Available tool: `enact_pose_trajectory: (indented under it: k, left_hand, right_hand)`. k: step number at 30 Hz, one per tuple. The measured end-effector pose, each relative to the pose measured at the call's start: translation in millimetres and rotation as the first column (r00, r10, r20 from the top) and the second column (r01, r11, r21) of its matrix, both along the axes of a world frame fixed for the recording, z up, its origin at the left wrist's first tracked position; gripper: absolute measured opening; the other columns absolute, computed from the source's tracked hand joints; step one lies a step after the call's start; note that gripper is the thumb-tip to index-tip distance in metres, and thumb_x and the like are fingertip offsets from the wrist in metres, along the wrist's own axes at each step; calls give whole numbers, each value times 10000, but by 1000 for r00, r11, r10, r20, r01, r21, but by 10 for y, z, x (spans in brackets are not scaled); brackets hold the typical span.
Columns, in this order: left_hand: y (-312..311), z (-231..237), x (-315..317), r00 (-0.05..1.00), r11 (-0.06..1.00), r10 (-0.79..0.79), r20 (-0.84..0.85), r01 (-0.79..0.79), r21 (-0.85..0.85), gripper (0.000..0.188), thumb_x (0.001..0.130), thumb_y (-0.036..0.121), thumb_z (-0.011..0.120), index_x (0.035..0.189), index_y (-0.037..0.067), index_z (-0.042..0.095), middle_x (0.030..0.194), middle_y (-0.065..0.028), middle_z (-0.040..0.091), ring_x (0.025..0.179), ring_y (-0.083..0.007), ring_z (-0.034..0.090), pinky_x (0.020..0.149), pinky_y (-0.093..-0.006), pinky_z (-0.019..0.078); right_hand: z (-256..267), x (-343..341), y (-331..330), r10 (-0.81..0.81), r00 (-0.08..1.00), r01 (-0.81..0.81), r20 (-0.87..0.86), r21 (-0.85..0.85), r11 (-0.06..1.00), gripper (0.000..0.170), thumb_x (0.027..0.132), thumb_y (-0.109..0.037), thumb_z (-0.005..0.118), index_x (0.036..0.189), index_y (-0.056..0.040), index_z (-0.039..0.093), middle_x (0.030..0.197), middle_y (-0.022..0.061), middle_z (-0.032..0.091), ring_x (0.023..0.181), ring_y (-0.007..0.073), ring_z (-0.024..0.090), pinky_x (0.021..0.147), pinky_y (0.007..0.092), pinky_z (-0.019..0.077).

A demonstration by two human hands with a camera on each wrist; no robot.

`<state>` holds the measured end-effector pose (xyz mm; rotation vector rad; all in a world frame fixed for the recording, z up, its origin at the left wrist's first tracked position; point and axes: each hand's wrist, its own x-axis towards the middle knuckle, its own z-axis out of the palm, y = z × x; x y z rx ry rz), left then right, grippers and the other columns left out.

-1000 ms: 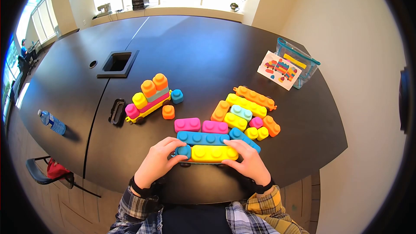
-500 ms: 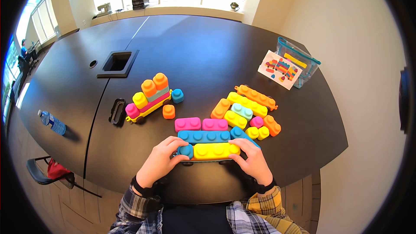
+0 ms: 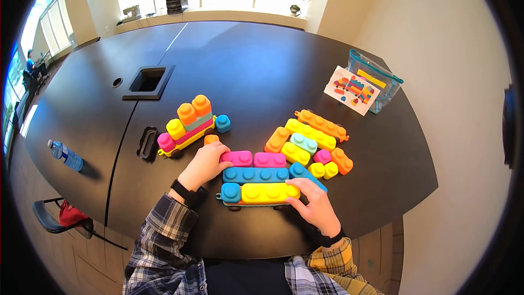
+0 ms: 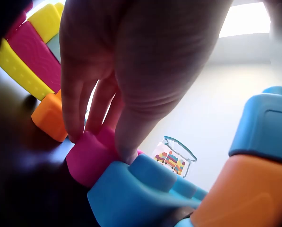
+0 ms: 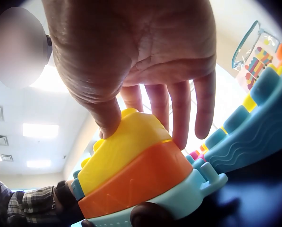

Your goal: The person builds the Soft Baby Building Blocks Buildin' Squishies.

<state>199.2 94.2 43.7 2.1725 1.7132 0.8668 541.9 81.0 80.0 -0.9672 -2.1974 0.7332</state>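
My left hand (image 3: pixel 202 166) has its thumb and fingers on either side of the left pink block (image 3: pixel 239 158); the left wrist view shows the grip at that block's end. A second pink block (image 3: pixel 269 159) lies beside it. My right hand (image 3: pixel 314 205) holds the right end of a long yellow block (image 5: pixel 126 135), thumb on one side and fingers on the other. That yellow block and a small blue block (image 3: pixel 231 192) top an orange layer (image 5: pixel 136 175) on a light blue wheeled base (image 5: pixel 183 194). A long blue block (image 3: pixel 256 175) lies just behind.
A built toy wagon (image 3: pixel 188 131) stands at the left near a small blue block (image 3: pixel 222 123). Loose blocks, including a yellow one (image 3: pixel 311 133), cluster on the right. A picture card (image 3: pixel 351 90) leans on a clear pouch (image 3: pixel 382 84). A water bottle (image 3: pixel 65 154) lies far left.
My left hand has left the small blue block on the wheeled stack and moved up to the left pink block. My right hand stays at the yellow block's right end; the stack shifted slightly.
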Motion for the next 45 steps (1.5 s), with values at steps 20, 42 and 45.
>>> enact_pose_trajectory:
  k: [20,42,45]
  left_hand:
    - [-864,626,189,770,969,-43,637,186,-160,370,878,1,823,1203,-3,646,1272,-147,719,1223,-217,683,1076,-386,567]
    - [-948,476,420,870,999,-47,491,37,29,533,825,87,873,1297,43,627,1255,-137,724,1256,-318,677,1083,-426,518]
    - [-936,376,397,895,998,-38,445,10,64,519,823,132,896,1270,45,647,1220,-142,716,1221,-320,678,1042,-419,534]
  right_hand:
    - [-5,-45,-22,3,1000,-3,1,9,1000,398,903,-159,815,1270,-56,700,1218,161,725,1144,359,694,995,411,548]
    - [110,7,78,74,994,-78,74,41,996,420,927,-202,794,1307,-66,678,1285,170,690,1169,368,672,995,422,542]
    - [282,13,224,49,996,-61,80,159,985,378,942,-222,764,1276,-62,689,1246,165,695,1131,363,674,969,426,541]
